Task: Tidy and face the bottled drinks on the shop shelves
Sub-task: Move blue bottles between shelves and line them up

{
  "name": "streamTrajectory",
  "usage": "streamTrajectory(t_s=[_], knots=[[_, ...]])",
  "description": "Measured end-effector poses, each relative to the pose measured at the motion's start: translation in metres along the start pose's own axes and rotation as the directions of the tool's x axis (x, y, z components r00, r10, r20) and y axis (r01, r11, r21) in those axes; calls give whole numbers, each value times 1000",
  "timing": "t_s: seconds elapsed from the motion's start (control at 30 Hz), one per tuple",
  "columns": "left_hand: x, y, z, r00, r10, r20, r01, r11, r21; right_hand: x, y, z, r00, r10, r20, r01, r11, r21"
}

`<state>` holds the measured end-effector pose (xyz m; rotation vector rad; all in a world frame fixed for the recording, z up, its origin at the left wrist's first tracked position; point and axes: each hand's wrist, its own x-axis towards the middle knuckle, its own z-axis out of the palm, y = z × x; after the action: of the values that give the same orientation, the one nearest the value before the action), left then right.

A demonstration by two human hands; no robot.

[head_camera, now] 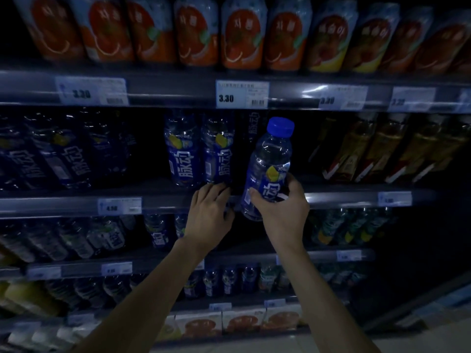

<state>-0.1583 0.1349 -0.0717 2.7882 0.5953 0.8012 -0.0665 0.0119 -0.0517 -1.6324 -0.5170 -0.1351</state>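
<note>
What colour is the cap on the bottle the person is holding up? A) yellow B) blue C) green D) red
B: the right hand grips the bottle round its lower half, and the cap on top is plainly blue.

Forearms bare, no sleeves; left grip (209, 210), right grip (283, 210) ungloved.

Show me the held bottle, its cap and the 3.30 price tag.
bottle (267, 171), head view, on its clear body.
cap (281, 126), head view, on its blue side.
price tag (242, 94), head view, on its middle.
</note>
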Motion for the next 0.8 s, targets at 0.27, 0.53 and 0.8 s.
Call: streamTrajectory(t_s=[0.27, 0.53, 0.8], knots=[[0, -1, 3, 1000, -6, 7, 6, 1000, 8, 25, -7, 4, 1000, -3, 5, 3, 997, -74], [-1, 1, 0, 999, -26, 21, 26, 1000, 5, 43, -17, 6, 1000, 3, 28, -1, 995, -100], [-1, 1, 0, 999, -38, 15, 38, 999, -3, 71, -28, 17, 999, -1, 42, 3, 999, -51]])
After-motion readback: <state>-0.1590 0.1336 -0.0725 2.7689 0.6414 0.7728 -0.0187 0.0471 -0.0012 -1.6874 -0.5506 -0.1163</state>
